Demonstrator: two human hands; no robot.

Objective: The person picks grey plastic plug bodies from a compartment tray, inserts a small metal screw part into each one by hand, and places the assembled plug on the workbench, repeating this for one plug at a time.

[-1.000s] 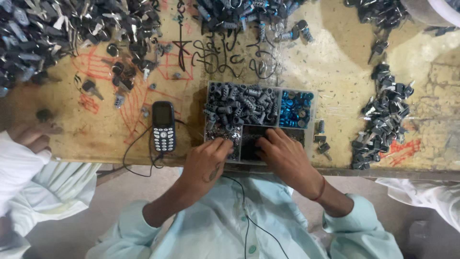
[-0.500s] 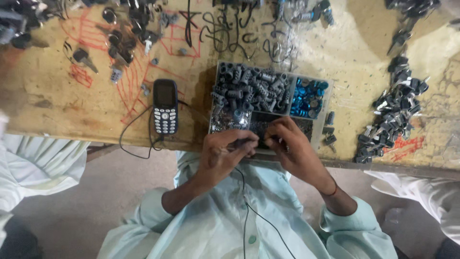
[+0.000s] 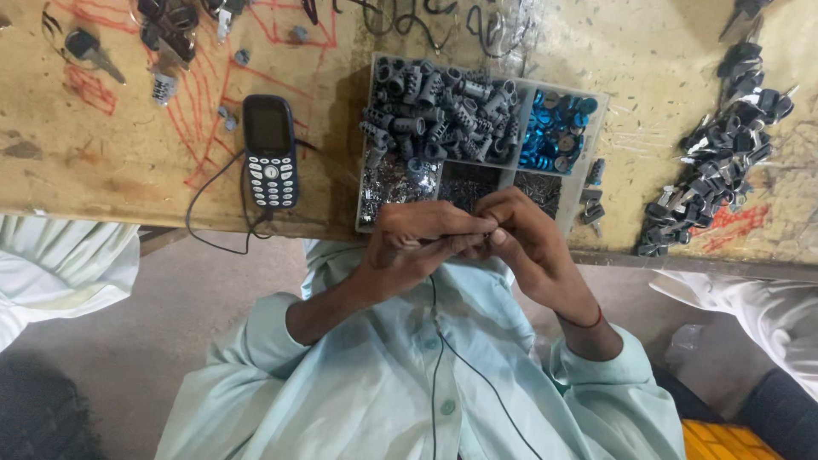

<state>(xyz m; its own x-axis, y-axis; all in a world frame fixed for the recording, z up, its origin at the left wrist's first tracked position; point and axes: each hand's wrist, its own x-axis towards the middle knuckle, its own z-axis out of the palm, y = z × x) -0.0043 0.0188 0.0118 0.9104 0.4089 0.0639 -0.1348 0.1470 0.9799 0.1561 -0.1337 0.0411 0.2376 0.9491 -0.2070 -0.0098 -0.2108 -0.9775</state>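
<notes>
Head view: the left hand [image 3: 417, 243] and right hand [image 3: 524, 243] met fingertip to fingertip, pinching a small part too tiny to identify, just at the near edge of the compartment tray [image 3: 596, 128] beside a phone [image 3: 269, 152].

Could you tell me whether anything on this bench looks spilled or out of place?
A few small dark parts lie loose on the table just outside the divided tray, by its right wall. The red scribbles on the tabletop also look odd.
</notes>
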